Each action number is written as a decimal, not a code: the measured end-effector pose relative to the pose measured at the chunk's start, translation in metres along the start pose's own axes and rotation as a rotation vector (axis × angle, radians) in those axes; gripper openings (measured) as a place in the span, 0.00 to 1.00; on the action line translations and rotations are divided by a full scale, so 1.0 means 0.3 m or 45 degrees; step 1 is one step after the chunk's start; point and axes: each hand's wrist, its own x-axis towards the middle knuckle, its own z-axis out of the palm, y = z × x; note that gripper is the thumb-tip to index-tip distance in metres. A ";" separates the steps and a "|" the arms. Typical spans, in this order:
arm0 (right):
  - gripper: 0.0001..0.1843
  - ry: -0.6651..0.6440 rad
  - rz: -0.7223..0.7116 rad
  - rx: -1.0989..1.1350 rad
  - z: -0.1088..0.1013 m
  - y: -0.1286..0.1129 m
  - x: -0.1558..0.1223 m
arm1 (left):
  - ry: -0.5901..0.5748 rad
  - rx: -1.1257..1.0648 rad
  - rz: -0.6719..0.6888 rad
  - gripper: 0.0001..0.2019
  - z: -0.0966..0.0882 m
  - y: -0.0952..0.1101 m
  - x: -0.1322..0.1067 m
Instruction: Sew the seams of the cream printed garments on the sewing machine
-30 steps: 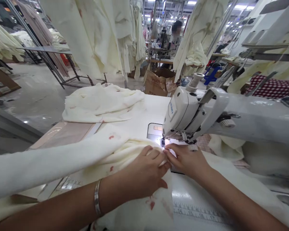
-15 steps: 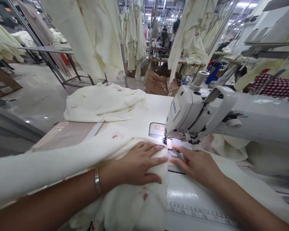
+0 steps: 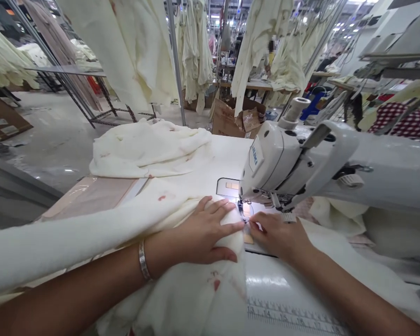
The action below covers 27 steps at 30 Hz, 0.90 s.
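Cream fabric (image 3: 182,298) with small reddish prints lies across the sewing table, its right edge beside the presser foot. My left hand (image 3: 208,233) rests flat on it, fingers spread, just left of the lit needle area. On the other side, my right hand (image 3: 283,235) has thumb and forefinger pinched together close to the fabric's edge; what they hold, if anything, is too small to make out. Above both hands stands the white head of the sewing machine (image 3: 266,163), its presser foot (image 3: 241,205) just beyond my fingertips.
More cream fabric (image 3: 150,149) is heaped at the table's back left. A printed ruler scale (image 3: 287,317) runs along the front. Behind the table are an open cardboard box (image 3: 229,119) and hanging cream garments (image 3: 126,51). Pale fabric (image 3: 336,217) lies under the machine arm.
My right hand's thumb and forefinger have come together from apart, near the presser foot. My left hand stays on the fabric with its fingers slightly more spread.
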 end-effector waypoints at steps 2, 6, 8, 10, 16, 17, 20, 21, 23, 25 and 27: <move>0.17 -0.018 0.025 0.012 -0.013 0.016 0.009 | -0.003 0.011 -0.007 0.29 0.002 -0.008 0.005; 0.16 -0.063 0.078 0.038 -0.043 0.050 0.016 | -0.021 0.042 0.014 0.28 0.003 -0.025 0.023; 0.15 -0.053 0.148 0.040 -0.046 0.060 0.016 | -0.032 0.050 0.029 0.28 0.003 -0.031 0.032; 0.12 -0.040 0.217 0.045 -0.041 0.065 0.015 | -0.039 0.048 0.043 0.28 0.001 -0.034 0.039; 0.12 -0.080 0.270 0.060 -0.026 0.056 0.005 | -0.025 0.026 0.059 0.29 -0.005 -0.026 0.030; 0.12 -0.087 0.268 0.067 -0.026 0.054 0.004 | -0.024 0.025 0.052 0.29 -0.006 -0.024 0.027; 0.11 -0.111 0.236 0.104 -0.024 0.052 0.008 | -0.026 0.021 0.022 0.29 -0.011 -0.027 0.024; 0.11 -0.112 0.226 0.113 -0.021 0.053 0.011 | -0.031 0.019 0.023 0.29 -0.014 -0.032 0.029; 0.10 -0.108 0.216 0.118 -0.019 0.054 0.014 | -0.035 0.015 0.047 0.30 -0.020 -0.040 0.044; 0.09 -0.116 0.199 0.104 -0.028 0.050 0.009 | -0.011 0.033 0.101 0.30 -0.024 -0.037 0.060; 0.08 -0.150 0.166 0.078 -0.044 0.039 -0.001 | 0.056 0.088 0.166 0.30 -0.015 -0.033 0.062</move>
